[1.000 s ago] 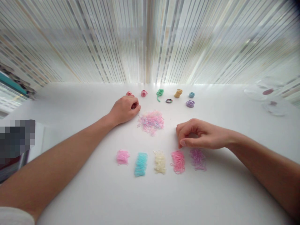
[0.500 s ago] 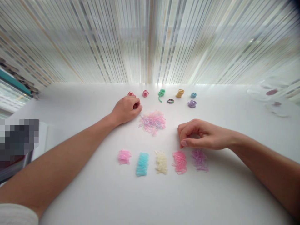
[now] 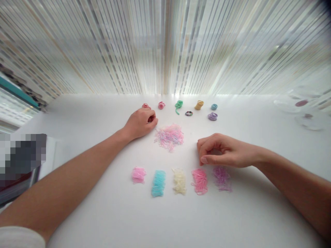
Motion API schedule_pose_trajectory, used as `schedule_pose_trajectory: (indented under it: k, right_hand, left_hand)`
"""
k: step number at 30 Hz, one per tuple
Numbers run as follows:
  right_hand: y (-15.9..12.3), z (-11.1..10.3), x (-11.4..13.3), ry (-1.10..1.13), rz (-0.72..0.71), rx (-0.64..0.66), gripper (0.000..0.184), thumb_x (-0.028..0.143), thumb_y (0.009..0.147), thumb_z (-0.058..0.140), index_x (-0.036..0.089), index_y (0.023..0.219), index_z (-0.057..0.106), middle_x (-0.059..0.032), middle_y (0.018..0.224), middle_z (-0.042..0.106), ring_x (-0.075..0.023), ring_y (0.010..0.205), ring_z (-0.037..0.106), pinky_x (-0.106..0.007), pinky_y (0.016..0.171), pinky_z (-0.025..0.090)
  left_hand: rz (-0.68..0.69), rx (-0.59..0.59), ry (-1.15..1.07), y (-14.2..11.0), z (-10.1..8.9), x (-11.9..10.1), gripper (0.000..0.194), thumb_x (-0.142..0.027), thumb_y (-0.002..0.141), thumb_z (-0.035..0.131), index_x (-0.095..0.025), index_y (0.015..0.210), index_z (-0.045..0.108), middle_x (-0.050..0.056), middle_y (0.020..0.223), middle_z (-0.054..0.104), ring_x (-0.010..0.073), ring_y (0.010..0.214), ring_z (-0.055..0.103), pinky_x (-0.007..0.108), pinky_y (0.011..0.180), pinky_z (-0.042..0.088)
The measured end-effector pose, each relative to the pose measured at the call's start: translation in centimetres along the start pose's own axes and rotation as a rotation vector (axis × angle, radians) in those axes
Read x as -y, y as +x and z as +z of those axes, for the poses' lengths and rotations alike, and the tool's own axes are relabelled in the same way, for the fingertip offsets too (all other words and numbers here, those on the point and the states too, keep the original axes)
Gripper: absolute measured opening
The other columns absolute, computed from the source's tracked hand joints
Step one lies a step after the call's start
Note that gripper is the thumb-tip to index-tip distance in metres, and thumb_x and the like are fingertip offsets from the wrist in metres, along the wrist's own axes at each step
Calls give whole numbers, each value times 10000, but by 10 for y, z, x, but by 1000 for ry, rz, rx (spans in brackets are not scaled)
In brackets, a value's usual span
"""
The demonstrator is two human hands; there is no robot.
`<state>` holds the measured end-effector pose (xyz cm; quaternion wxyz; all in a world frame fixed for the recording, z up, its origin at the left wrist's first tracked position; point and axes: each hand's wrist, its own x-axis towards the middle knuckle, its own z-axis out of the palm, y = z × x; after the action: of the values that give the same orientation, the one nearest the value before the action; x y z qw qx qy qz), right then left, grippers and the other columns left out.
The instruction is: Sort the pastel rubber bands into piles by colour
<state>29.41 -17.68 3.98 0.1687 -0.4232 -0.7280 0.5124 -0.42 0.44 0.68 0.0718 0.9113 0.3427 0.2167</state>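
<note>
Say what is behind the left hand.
Just beyond the left hand, the top of a red coil shows. Its lower part is covered by the hand, so whether they touch can't be told.

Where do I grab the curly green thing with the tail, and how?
Best to come from above and pinch the green coil by the sides of its round bundle. Its loops are bunched there, while the tail sticks out loose towards you, so pulling that might unwind it. Mind the colourful ring beside it.

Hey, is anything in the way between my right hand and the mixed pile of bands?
Nothing visible stands between your right hand and the mixed pile. The hot pink bundle lies nearer you, off that path.
</note>
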Motion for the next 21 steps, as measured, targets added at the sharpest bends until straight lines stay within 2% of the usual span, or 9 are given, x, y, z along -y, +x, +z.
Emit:
schedule_pose_trajectory:
  k: [16,21]
  right_hand:
    - [2,2,3,8,11,-41,434,547,952,799,150,778,777,-44,788,655,-155,691,535,-311,629,422]
    - [3,2,4,9,22,-49,434,547,945,800,152,768,768,-45,789,654,-155,691,529,-308,622,417]
  left_hand:
    - [-23,6,-15,-1,0,-1,239,-348,944,538,-241,748,453,58,792,609,223,783,540,386,764,409]
    - [-22,2,-2,-1,-2,-3,227,-319,944,562,-233,744,498,56,796,634,223,782,570,379,765,436]
